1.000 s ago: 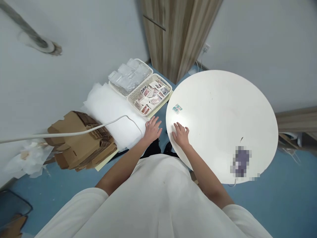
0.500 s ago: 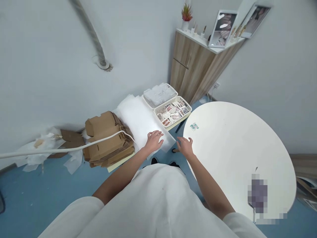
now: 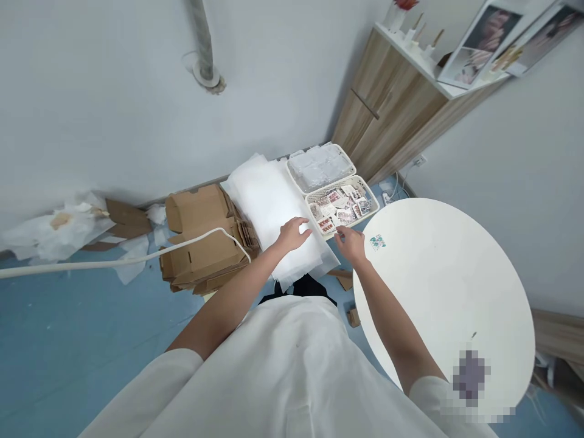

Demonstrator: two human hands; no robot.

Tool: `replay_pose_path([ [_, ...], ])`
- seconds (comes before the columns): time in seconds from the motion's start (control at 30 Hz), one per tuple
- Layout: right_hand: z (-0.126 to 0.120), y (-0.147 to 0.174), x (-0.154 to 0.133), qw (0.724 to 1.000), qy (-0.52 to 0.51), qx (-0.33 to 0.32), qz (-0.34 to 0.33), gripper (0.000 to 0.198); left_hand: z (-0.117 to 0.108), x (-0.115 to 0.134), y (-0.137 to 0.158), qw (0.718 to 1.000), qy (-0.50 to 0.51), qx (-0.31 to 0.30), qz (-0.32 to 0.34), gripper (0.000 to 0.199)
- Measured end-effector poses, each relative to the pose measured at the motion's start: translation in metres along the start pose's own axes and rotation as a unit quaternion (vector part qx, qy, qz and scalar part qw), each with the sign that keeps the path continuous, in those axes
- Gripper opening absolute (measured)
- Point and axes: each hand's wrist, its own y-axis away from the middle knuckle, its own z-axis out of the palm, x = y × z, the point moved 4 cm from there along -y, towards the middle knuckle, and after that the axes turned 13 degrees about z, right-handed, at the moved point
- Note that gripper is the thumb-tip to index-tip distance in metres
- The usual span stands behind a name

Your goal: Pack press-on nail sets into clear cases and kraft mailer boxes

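Left grip (image 3: pixel 294 236) and right grip (image 3: pixel 350 244) are relaxed, unfilled; cards (image 3: pixel 345 215) are left in the basket (image 3: pixel 368 212) ahead, one card (image 3: pixel 378 242) laid rightward on the desk (image 3: pixel 442 280).

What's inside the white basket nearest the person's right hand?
The white basket holds a jumble of small cards bearing colored pieces, some red-brown, some pink. They overlap, so whatever lies under the top layer is hidden.

Left forearm (image 3: pixel 232 298) and right forearm (image 3: pixel 396 319) extended forward, converging. Left hand (image 3: pixel 292 235): back upward, digits curved, tips parted. Right hand (image 3: pixel 352 245): apart from left, fingers loosely bent.
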Motion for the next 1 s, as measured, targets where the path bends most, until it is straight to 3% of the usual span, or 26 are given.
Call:
replay_pose_path([
  [0.1, 0.001, -0.042, -0.007, 0.999, -0.046, -0.008, -0.015, 0.037, -0.001, -0.006, -0.024, 0.997, 0.073, 0.031, -0.022, 0.037],
  [0.3, 0.015, -0.136, -0.031, 0.989, -0.141, -0.019, -0.035, 0.042, -0.001, -0.025, -0.078, 0.989, 0.098, 0.079, -0.082, 0.042],
  [0.5, 0.033, -0.203, -0.047, 0.985, -0.168, -0.018, -0.028, 0.047, 0.003, -0.048, -0.134, 0.943, 0.237, 0.144, -0.185, 0.059],
  [0.6, 0.045, -0.217, -0.049, 0.985, -0.167, -0.029, -0.02, 0.049, 0.007, -0.059, -0.148, 0.922, 0.274, 0.162, -0.222, 0.065],
  [0.77, 0.062, -0.221, -0.051, 0.988, -0.144, -0.049, -0.036, 0.048, 0.013, -0.07, -0.151, 0.924, 0.249, 0.186, -0.224, 0.059],
  [1.0, 0.06, -0.216, -0.055, 0.988, -0.152, -0.018, -0.026, 0.045, 0.013, -0.066, -0.151, 0.907, 0.299, 0.195, -0.224, 0.054],
])
